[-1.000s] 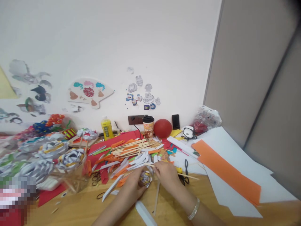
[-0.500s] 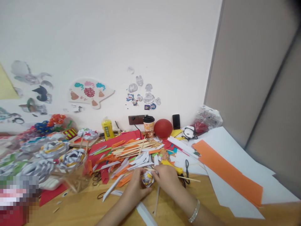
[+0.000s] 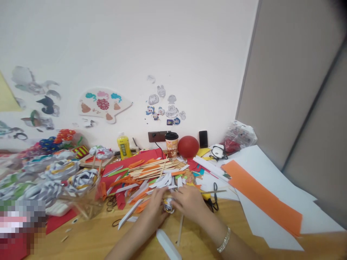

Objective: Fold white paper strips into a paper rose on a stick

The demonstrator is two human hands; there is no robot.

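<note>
A small ball of folded white and yellow paper point(image 3: 168, 205) sits between my two hands above the table. My left hand point(image 3: 155, 207) is closed around its left side. From the right, my right hand point(image 3: 188, 202) presses its fingers against the ball. A thin wooden stick point(image 3: 217, 191) sticks out to the right from behind my right hand; its other end is hidden. Just beyond my hands lie loose white paper strips point(image 3: 164, 180). Another white strip point(image 3: 166, 243) lies on the tabletop nearer me, beside a thin stick point(image 3: 180, 231).
Wooden sticks point(image 3: 151, 169) and orange strips lie piled on red paper. Behind stand a yellow bottle point(image 3: 124, 147), a lidded cup point(image 3: 171, 146), a red balloon point(image 3: 188, 147) and a phone point(image 3: 203, 139). Woven paper pieces point(image 3: 62, 171) fill the left; orange sheets point(image 3: 265, 198) lie right.
My right hand has turned, and the stick by it now points more level instead of sloping down to the right. The paper ball has turned slightly between my hands.
</note>
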